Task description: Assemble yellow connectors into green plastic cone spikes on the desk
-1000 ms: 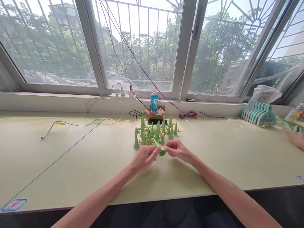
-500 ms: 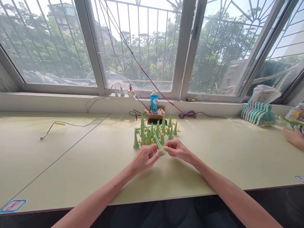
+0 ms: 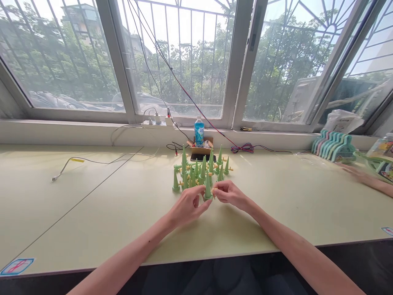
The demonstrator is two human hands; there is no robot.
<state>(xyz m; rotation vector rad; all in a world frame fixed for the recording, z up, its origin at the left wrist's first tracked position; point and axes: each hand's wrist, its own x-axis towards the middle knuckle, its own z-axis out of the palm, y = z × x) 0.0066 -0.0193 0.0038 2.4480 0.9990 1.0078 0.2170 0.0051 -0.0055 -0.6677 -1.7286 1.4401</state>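
Observation:
A green cone-shaped watering spike [image 3: 208, 187] stands point up between my hands, just in front of a cluster of similar spikes. My left hand [image 3: 190, 203] holds it near its base, thumb in front and fingers on the left side. From the right, my right hand [image 3: 227, 192] pinches the small yellow valve at the spike's side; the fingertips mostly hide that valve. Behind them, several green spikes [image 3: 175, 181] stand close together, with yellow valves [image 3: 231, 169] sticking out of some.
Behind the cluster lie a dark phone [image 3: 199, 157] and a small cardboard box [image 3: 210, 144] by a blue bottle [image 3: 199, 133]. Coiled cable [image 3: 242, 148] and a white cable [image 3: 92, 162] cross the table [image 3: 107, 221]. At right are hangers [image 3: 333, 146] and another person's blurred hand [image 3: 364, 177].
The spike in my hands has swung from leaning left to upright. My hands have barely shifted. At the right, the other person's hand has moved left, away from the green item.

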